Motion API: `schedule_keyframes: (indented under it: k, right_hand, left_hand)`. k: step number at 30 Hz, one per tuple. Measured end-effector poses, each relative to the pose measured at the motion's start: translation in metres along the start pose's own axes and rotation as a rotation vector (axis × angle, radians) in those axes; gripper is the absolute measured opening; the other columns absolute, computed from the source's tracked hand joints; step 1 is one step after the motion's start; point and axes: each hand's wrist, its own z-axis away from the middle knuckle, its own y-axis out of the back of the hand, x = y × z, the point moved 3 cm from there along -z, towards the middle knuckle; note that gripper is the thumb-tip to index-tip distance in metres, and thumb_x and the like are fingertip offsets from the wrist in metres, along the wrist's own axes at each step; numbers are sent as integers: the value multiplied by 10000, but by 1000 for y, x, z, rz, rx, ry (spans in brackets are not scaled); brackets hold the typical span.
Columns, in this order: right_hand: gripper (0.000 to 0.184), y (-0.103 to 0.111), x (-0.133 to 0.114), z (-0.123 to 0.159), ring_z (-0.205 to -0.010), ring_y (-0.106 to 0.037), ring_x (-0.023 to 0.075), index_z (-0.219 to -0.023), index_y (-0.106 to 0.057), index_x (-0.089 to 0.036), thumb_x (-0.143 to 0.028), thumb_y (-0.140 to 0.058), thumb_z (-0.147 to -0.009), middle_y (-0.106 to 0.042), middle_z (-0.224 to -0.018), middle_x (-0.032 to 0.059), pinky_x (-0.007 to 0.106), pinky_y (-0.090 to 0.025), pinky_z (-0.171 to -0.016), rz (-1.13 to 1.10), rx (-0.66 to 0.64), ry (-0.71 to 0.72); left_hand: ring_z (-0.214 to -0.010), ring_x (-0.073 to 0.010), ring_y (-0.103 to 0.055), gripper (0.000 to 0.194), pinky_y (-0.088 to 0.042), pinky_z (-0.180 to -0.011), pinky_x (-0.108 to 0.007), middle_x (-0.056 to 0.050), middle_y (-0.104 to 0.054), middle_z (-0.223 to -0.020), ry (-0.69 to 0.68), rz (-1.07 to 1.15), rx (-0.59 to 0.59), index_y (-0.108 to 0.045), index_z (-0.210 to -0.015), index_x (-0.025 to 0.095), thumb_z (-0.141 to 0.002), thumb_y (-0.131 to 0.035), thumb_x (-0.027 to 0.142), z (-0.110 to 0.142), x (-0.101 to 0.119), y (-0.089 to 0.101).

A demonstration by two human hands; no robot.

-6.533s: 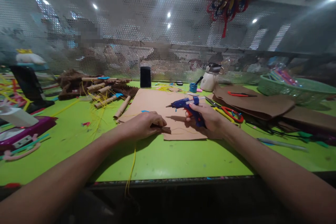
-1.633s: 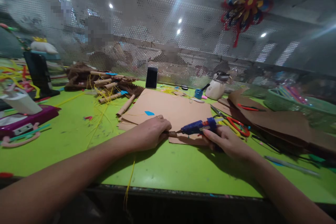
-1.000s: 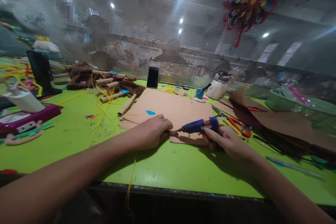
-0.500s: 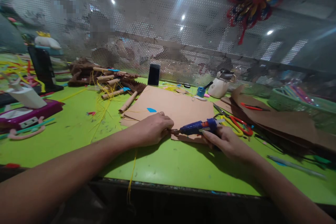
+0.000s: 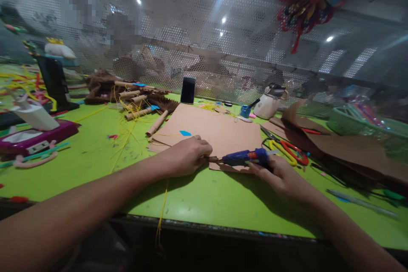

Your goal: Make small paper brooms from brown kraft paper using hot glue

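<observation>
My right hand (image 5: 282,176) is wrapped round a blue hot glue gun (image 5: 237,158) whose nozzle points left. The nozzle meets a small brown paper piece (image 5: 214,159), pinched between the fingers of my left hand (image 5: 191,153); most of that piece is hidden by the fingers. Both hands are over the near edge of a stack of light brown paper sheets (image 5: 219,125). A small blue paper piece (image 5: 185,133) lies on the sheets just beyond my left hand. Yellow string (image 5: 163,208) hangs from below my left wrist over the table edge.
Scissors (image 5: 287,152) with yellow and red handles lie right of the sheets. Rolled paper tubes (image 5: 140,112) with yellow strings sit at the back left. A phone (image 5: 188,90) stands behind the sheets, a white jug (image 5: 266,106) to its right. A purple power strip (image 5: 47,136) is far left.
The glue gun has shifted very slightly right, its nozzle still at the brown paper piece. My left hand keeps its pinch, and the whole view has drifted a little.
</observation>
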Motion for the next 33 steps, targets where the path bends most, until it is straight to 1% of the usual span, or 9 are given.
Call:
schedule_keyframes:
  k: [4, 10, 13, 17, 20, 23, 27, 33]
  right_hand:
    - [172, -1, -5, -1, -633, -491, 173, -795, -595, -177, -305, -490, -837, -567, -702, 57, 300, -400, -580, -14, -7, 10]
    - [175, -6, -9, -2, -652, -497, 177, -869, -602, -191, -314, -479, -860, -587, -746, 67, 315, -414, -606, -25, -50, 67]
    - [162, -5, -8, 1, -688, -520, 187, -903, -597, -197, -307, -485, -860, -597, -786, 75, 314, -420, -624, -28, -46, 85]
    - [138, -2, -8, 5, -736, -546, 207, -857, -599, -204, -295, -495, -852, -603, -807, 83, 314, -414, -637, -17, -28, 130]
    - [124, -1, -8, 6, -730, -549, 203, -851, -592, -194, -274, -496, -850, -607, -800, 83, 303, -411, -635, 8, -35, 128]
    - [121, -3, -12, 4, -731, -544, 195, -878, -577, -186, -257, -481, -856, -605, -815, 85, 300, -414, -644, 17, -58, 124]
    - [145, -5, -16, 1, -781, -544, 197, -944, -561, -185, -248, -457, -866, -605, -884, 92, 303, -417, -676, 13, -97, 148]
    - [140, 1, -10, 5, -687, -538, 170, -873, -593, -186, -269, -481, -860, -610, -798, 66, 276, -406, -609, 67, -62, 117]
  left_hand:
    - [-812, -189, -494, 164, -351, -745, -315, -48, -599, -803, 1, 3, -10, -588, -837, 192, -856, -425, 205, 0, 1, 1]
    - [-825, -192, -499, 176, -352, -756, -322, -58, -605, -835, 9, 11, 11, -597, -865, 192, -863, -422, 212, -1, -1, 1]
    - [-827, -192, -500, 174, -351, -752, -321, -58, -606, -850, 11, 12, 4, -597, -875, 195, -864, -425, 218, -1, -2, 0]
    - [-828, -189, -501, 172, -350, -745, -314, -53, -606, -866, 9, 4, 4, -594, -873, 203, -863, -423, 212, -1, -3, -1]
    - [-832, -188, -503, 171, -352, -747, -313, -51, -609, -872, 5, -5, 2, -595, -861, 204, -861, -423, 203, -1, -4, -2]
    - [-836, -188, -505, 170, -355, -752, -313, -50, -611, -869, 5, -8, 1, -594, -849, 205, -859, -424, 198, -2, -5, -2]
    - [-833, -188, -506, 167, -356, -760, -315, -48, -613, -857, -1, -9, -1, -591, -843, 202, -861, -425, 201, -2, -4, -2]
    - [-823, -181, -507, 180, -357, -756, -311, -47, -614, -858, -9, -4, 1, -597, -874, 199, -870, -417, 199, -1, -3, 0]
